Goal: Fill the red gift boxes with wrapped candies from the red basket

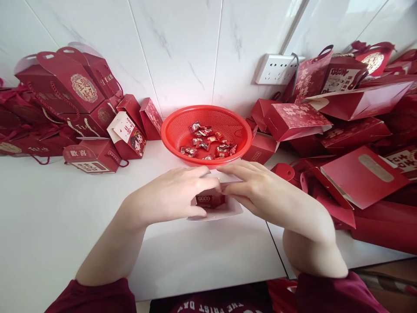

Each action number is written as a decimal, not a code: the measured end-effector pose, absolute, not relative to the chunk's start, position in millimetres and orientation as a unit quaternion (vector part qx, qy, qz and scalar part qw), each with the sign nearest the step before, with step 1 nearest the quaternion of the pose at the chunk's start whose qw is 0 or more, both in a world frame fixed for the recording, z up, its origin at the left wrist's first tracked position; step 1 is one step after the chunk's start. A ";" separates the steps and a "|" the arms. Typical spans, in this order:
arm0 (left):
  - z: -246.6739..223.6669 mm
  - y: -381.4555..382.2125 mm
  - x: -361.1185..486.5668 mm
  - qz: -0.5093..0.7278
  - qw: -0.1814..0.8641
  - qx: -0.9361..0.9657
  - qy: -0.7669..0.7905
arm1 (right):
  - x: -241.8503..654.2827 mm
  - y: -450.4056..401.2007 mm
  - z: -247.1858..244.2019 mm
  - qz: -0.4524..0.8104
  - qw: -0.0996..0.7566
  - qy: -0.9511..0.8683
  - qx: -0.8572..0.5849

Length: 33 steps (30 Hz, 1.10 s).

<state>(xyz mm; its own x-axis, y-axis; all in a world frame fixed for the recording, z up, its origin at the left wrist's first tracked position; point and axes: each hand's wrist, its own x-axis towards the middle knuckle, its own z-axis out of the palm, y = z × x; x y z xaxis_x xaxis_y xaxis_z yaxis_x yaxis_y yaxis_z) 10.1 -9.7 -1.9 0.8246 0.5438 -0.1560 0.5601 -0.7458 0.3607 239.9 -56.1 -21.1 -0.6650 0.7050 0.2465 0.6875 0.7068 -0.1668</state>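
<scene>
A small open paper gift box [228,212] with pale inner walls sits on the white table in front of me. Down inside it shows a dark red printed piece [208,199]; I cannot tell whether this is a packet or part of the box. My left hand [172,193] grips the box's left side, its thumb on the near wall and its fingers bent over the far edge. On the right, my right hand [257,187] has its fingers closed at the far-right rim. Just beyond stands a red plastic basket [167,137] holding several wrapped candies [203,143].
Red gift boxes [93,156] with rope handles are stacked at the left. A large pile of red boxes [299,121] and flattened cartons fills the right. A power strip [276,69] is fixed to the tiled wall. A seam crosses the white table [202,256] at right.
</scene>
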 end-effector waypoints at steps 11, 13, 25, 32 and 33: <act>-0.3 -12.9 10.1 -0.018 0.204 0.934 0.294 | 248.9 -56.0 -19.2 0.089 0.153 -0.901 -0.395; 0.5 -11.1 10.1 -0.002 0.200 0.934 0.296 | 248.7 -54.3 -16.4 0.104 0.156 -0.897 -0.401; 14.8 -8.0 -2.2 0.064 0.126 0.906 0.399 | 285.5 -28.5 -18.2 0.082 0.157 -0.817 -0.548; 14.1 -7.0 -2.6 0.051 0.128 0.915 0.380 | 278.6 29.2 -3.1 0.085 0.079 -0.755 -0.645; 13.9 -7.8 -0.9 0.041 0.133 0.914 0.381 | 273.6 46.0 -3.7 0.101 0.065 -0.751 -0.649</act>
<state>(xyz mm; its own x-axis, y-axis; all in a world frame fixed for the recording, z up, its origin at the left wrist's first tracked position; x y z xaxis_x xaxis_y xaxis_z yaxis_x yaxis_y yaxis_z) -0.9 -7.8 13.9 0.7060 0.7077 -0.0264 0.6860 -0.6742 0.2736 273.6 46.0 -3.7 -0.1485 0.9884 -0.0334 0.9623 0.1366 -0.2350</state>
